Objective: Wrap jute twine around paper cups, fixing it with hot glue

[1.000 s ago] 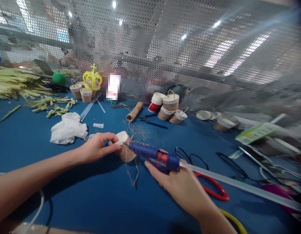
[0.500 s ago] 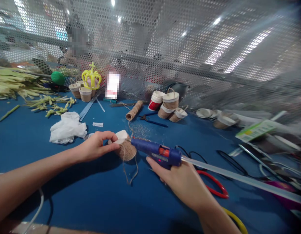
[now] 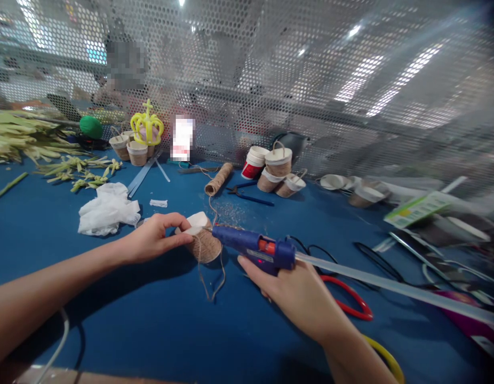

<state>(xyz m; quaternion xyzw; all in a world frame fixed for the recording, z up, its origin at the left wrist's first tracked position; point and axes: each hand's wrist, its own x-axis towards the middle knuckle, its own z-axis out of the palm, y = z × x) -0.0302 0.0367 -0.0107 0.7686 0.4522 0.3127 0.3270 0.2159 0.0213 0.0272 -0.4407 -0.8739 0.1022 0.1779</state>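
Between the thumb and fingers of my left hand (image 3: pixel 162 234) is the white rim of a small twine-wrapped paper cup (image 3: pixel 208 246), tilted on its side. A loose loop of twine (image 3: pixel 210 288) hangs from the cup, and another strand runs back toward a twine roll (image 3: pixel 218 180). My right hand (image 3: pixel 297 290) is closed around the grip of a blue glue gun (image 3: pixel 251 245). Its nozzle points left and meets or nearly meets the cup near the rim. A long clear glue stick (image 3: pixel 375 280) sticks out of the gun's back end.
Blue pliers (image 3: pixel 251 197) and stacked cups (image 3: pixel 277 165) stand behind my hands. White crumpled cloth (image 3: pixel 106 209) lies left. Red-handled (image 3: pixel 347 298) and yellow-handled (image 3: pixel 387 360) tools lie near my right arm. A perforated metal screen (image 3: pixel 231 74) bounds the back of the blue table.
The view has shifted slightly, so everything sits a little further left. Both hands keep their hold, and the nozzle stays by the cup's rim.
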